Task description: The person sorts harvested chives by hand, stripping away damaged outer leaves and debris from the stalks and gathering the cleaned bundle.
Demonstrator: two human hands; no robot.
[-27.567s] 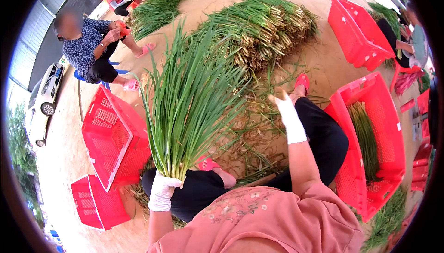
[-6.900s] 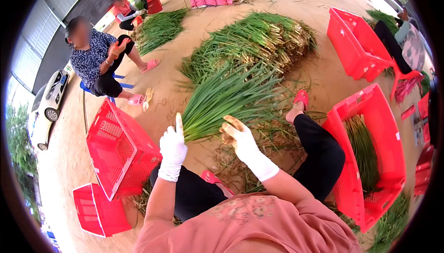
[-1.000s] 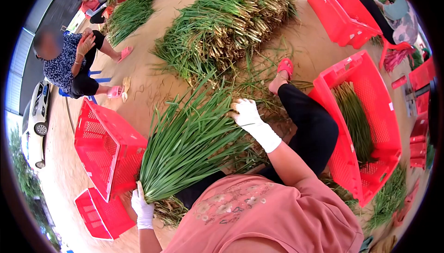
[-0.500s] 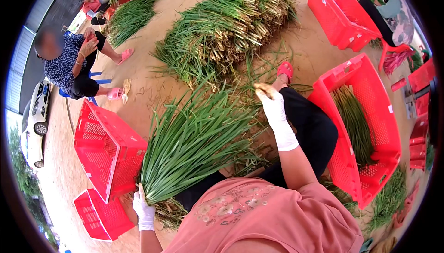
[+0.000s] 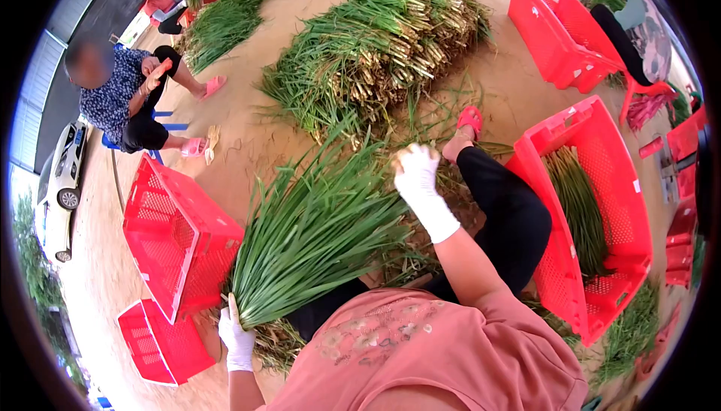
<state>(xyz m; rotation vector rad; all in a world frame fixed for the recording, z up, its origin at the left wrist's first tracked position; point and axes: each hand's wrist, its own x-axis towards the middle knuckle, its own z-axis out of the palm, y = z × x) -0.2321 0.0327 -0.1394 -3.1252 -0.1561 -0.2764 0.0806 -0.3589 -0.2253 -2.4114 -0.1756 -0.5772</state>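
Head view: left hand (image 5: 237, 337) grips bundle of greens (image 5: 312, 238) by root end, fingers closed round stalks, beside near corner of left crate (image 5: 214, 268). Leaves fan toward big pile (image 5: 390, 54) on ground. Right hand (image 5: 417, 174) near leaves, fingers curled; cannot tell if holding anything. Right crate (image 5: 625, 193) holds stalks along left edge.

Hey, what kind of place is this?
Probably a yard for sorting farm produce: a big pile of greens lies on the ground, with red crates and seated people around it.
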